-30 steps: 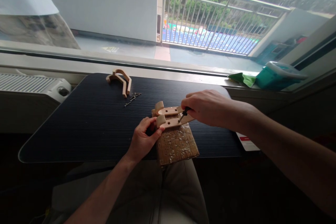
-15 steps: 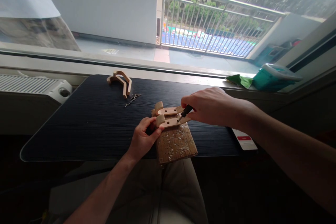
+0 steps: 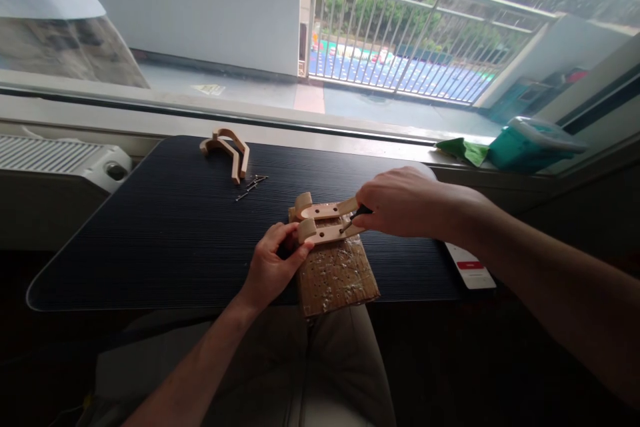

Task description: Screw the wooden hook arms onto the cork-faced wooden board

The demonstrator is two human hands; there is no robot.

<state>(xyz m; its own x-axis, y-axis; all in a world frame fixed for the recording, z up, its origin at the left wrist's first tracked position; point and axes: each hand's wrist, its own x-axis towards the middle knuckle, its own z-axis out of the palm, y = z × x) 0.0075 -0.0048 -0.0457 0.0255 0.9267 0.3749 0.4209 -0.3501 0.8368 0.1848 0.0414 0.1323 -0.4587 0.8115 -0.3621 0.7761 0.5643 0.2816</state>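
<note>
Well, from my distant seat I see the nearer wooden hook (image 3: 329, 234) lying across the far part of a wrapped board (image 3: 340, 277), alongside a farther wooden hook (image 3: 326, 212). My left hand (image 3: 273, 263) has thumb and forefinger drawn in at its curled end, and my right hand (image 3: 400, 203) has its fingers wrapped around the dark handle of a screwdriver (image 3: 359, 214), whose shaft leans with its tip at a hole in the hook.

I judge the hook light and stiff, smooth enough to skid a little if pushed sideways, and fairly sturdy, though a hard twist might split the thin strip. The curl seems the best place to take hold, since it leaves the holes bare.

The board looks like ribbed brown cardboard under clear, wrinkled film, pricked with small holes; it may be slippery, with slight give. Its near edge juts past the dark, fine-grained table (image 3: 150, 233). Farther off lie slim metal screws (image 3: 247, 192) beside two pale, bent wooden pieces (image 3: 235, 160), smooth and angular
</note>
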